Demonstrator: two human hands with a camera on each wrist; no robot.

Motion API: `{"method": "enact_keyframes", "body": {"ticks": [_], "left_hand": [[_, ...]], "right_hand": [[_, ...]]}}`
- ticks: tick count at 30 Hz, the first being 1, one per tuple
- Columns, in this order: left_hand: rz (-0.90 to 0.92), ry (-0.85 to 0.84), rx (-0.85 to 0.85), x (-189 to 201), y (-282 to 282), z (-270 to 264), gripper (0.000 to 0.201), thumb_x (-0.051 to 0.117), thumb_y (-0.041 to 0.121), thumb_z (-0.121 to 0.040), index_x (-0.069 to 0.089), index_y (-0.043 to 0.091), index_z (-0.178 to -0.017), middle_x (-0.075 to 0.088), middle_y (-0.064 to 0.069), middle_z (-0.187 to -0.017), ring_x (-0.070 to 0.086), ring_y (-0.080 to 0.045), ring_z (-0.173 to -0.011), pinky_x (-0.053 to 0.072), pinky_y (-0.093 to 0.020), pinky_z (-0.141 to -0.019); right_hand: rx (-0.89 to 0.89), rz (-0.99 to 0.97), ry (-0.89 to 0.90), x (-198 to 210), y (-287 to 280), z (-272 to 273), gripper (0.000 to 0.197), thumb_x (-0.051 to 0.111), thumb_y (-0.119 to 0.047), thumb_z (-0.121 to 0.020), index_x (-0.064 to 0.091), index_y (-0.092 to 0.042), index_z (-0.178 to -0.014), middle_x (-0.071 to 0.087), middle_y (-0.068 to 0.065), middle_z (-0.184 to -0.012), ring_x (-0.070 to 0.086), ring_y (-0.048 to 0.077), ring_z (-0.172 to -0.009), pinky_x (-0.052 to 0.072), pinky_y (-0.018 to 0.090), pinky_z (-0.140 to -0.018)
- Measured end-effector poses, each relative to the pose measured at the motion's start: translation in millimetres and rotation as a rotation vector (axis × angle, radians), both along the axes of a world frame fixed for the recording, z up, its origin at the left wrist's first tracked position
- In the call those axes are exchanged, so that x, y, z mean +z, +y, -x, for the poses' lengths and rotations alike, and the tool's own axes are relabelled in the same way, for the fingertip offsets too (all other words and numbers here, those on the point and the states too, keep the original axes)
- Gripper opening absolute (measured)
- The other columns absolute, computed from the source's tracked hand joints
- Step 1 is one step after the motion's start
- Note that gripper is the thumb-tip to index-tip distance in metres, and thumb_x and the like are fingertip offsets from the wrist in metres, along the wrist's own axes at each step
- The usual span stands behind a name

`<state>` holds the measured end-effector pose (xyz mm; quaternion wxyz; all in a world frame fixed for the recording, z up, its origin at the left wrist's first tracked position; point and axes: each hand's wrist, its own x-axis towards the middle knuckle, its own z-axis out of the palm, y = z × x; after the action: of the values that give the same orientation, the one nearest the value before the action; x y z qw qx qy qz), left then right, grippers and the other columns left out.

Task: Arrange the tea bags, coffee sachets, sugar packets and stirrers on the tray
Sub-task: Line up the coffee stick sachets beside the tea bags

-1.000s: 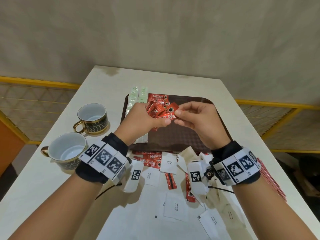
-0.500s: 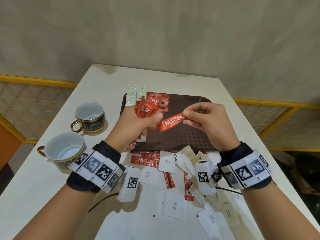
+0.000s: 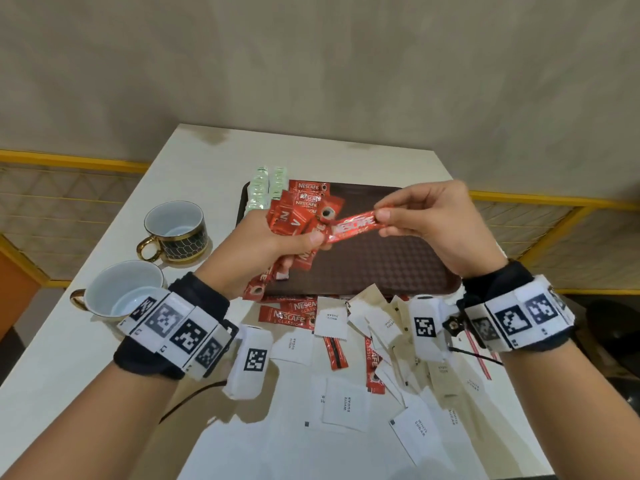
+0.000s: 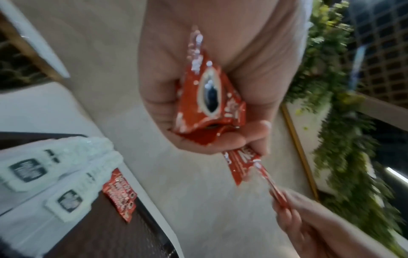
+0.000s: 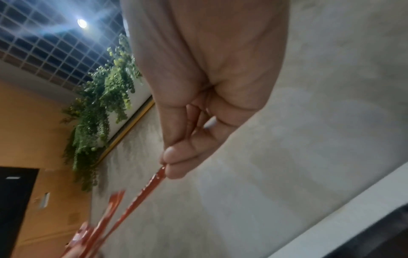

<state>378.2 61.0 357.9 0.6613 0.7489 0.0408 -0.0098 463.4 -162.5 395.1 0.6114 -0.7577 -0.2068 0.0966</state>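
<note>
Head view: two cups (image 3: 175,230) stand left of the brown tray (image 3: 363,268), with sugar packets (image 3: 346,403) and loose sachets scattered between tray and table's near edge. The left hand (image 3: 263,244) grips a fanned bunch of coffee sachets (image 3: 298,216) above the tray's left side; the right hand (image 3: 433,220) pinches one sachet (image 3: 355,226), now drawn further right of the bunch than half a second ago. The tray's centre and right lie bare.

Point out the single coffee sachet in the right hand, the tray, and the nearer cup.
coffee sachet (image 3: 355,226), head view, middle of its printed face.
tray (image 3: 391,268), head view, bare patterned floor.
nearer cup (image 3: 104,289), head view, inner white wall.
</note>
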Motion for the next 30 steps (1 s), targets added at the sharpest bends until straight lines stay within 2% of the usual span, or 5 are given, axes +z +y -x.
{"method": "enact_keyframes", "body": {"ticks": [3, 10, 18, 22, 30], "left_hand": [[0.091, 0.066, 0.091, -5.2, 12.4, 0.0, 0.021, 0.066, 0.021, -0.09, 0.068, 0.016, -0.11, 0.076, 0.0, -0.1, 0.043, -0.009, -0.053, 0.044, -0.019, -0.053], [-0.015, 0.122, 0.099, -11.2, -0.3, -8.3, 0.015, 0.07, 0.022, -0.087, 0.068, 0.01, -0.096, 0.061, 0.005, -0.058, 0.047, -0.008, -0.046, 0.042, -0.019, -0.048], [-0.151, 0.065, 0.078, -10.4, -10.7, -12.5, 0.027, 0.069, 0.024, -0.089, 0.066, 0.003, -0.105, 0.067, -0.023, -0.082, 0.053, -0.013, -0.05, 0.046, -0.023, -0.052], [-0.116, 0.076, 0.076, -10.7, -9.9, -8.7, 0.03, 0.071, 0.036, -0.084, 0.066, 0.008, -0.092, 0.062, 0.003, -0.059, 0.054, -0.006, -0.046, 0.046, -0.021, -0.053], [-0.229, 0.1, 0.027, -11.0, -9.1, -13.4, 0.044, 0.084, 0.027, -0.074, 0.066, 0.022, -0.114, 0.074, 0.004, -0.097, 0.071, -0.01, -0.087, 0.059, -0.029, -0.076]], "right_hand": [[0.041, 0.087, -0.116, 2.6, -17.0, -2.8, 0.015, 0.069, 0.003, -0.082, 0.074, -0.005, -0.094, 0.075, 0.011, -0.083, 0.072, 0.014, -0.076, 0.055, 0.017, -0.07], [0.23, 0.137, -0.082, 1.3, 6.0, 15.7, 0.011, 0.073, 0.003, -0.08, 0.07, 0.007, -0.09, 0.072, 0.014, -0.078, 0.066, 0.015, -0.069, 0.055, 0.021, -0.068], [0.129, 0.143, -0.106, -16.4, 34.4, 2.7, 0.008, 0.074, 0.0, -0.08, 0.067, 0.001, -0.08, 0.071, 0.013, -0.087, 0.07, 0.018, -0.081, 0.059, 0.03, -0.078], [0.125, 0.126, -0.011, -18.2, 33.4, -4.6, 0.008, 0.074, 0.002, -0.08, 0.066, 0.005, -0.081, 0.071, 0.014, -0.08, 0.07, 0.016, -0.073, 0.059, 0.027, -0.072], [0.168, 0.152, 0.022, -18.8, 34.0, -18.0, 0.008, 0.075, 0.0, -0.079, 0.067, 0.0, -0.079, 0.073, 0.004, -0.073, 0.072, 0.016, -0.073, 0.06, 0.027, -0.068]]}}
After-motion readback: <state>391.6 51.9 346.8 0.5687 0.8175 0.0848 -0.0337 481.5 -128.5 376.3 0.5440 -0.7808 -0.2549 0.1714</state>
